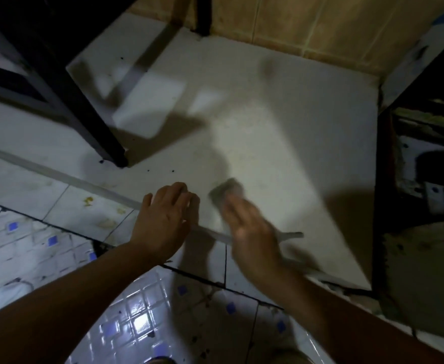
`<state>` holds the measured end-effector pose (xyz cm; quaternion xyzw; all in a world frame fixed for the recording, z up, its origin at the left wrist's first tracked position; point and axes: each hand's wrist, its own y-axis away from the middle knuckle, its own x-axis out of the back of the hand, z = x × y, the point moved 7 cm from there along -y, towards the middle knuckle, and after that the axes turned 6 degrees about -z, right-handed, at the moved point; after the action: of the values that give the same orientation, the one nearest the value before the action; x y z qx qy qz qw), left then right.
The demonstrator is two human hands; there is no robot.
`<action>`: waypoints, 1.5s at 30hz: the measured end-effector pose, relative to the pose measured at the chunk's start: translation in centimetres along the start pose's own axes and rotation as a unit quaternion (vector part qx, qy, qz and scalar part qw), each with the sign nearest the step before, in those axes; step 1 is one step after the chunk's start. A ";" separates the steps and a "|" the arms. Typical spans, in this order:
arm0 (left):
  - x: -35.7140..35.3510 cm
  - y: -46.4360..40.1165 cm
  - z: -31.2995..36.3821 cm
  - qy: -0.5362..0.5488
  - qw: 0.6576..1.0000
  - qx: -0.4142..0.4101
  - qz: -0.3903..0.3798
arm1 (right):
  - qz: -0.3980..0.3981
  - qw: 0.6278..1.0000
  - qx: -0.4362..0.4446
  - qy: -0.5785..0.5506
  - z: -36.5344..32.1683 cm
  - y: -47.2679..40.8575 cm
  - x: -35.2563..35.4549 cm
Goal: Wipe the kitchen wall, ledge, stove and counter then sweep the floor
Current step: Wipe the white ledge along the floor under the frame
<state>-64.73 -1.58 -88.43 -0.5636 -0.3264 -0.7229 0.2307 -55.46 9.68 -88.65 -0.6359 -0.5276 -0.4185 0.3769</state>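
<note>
A white counter slab [281,122] fills the middle of the head view, with a few dark specks near its front. My right hand [252,232] is blurred by motion and presses a grey cloth [227,194] flat on the slab close to the front edge. My left hand [167,215] rests palm down on the counter's front edge, fingers spread, holding nothing. A tan tiled wall [334,27] rises behind the slab.
A black metal frame [66,82] stands on the counter at the left, one leg ending near the front. A dark cluttered structure [420,166] borders the right side. Below lie the stained white tiled counter front [89,206] and the glossy blue-dotted floor tiles [142,319].
</note>
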 end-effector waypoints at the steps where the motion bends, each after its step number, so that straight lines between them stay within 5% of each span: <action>1: 0.2 0.1 -0.4 0.004 1.000 0.003 0.007 | -0.018 0.999 0.050 -0.005 -1.8 0.5 -0.8; 4: 0.4 -0.1 -1.5 0.012 1.000 0.020 0.010 | -0.012 0.996 0.090 -0.008 -1.3 -1.3 -1.2; 7: 0.3 -0.2 -2.7 0.018 0.999 0.046 -0.001 | 0.028 0.999 -0.020 -0.013 2.7 -4.8 0.8; 9: 0.4 -0.2 -3.5 0.023 0.998 0.066 0.001 | -0.013 0.997 -0.071 -0.010 3.5 -6.6 0.9; 17: 1.0 0.2 -7.1 0.043 0.990 0.130 0.009 | -0.025 0.982 0.177 -0.057 -4.1 -4.7 -2.1; 23: 0.4 1.2 -9.3 0.044 0.983 0.177 -0.011 | -0.027 0.999 -0.005 -0.032 -0.8 -11.4 0.1; 30: 0.5 1.8 -9.9 0.060 0.984 0.166 0.009 | -0.063 0.982 0.174 -0.034 -6.5 -8.0 -3.6; 36: 0.4 3.2 -11.3 0.070 0.979 0.190 0.006 | -0.035 0.998 0.042 -0.042 -4.8 -14.5 -1.7; 40: 0.1 3.9 -11.3 0.085 0.979 0.183 0.010 | -0.091 0.981 0.170 0.004 -10.5 -9.6 -5.3; 45: 0.4 4.8 -11.8 0.090 0.976 0.196 0.019 | -0.080 0.982 0.171 -0.015 -10.1 -10.6 -4.7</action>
<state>-69.29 -13.45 -88.81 -0.4463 -0.4289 -0.6883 0.3783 -67.67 0.42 -88.97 -0.5239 -0.6460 -0.3419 0.4374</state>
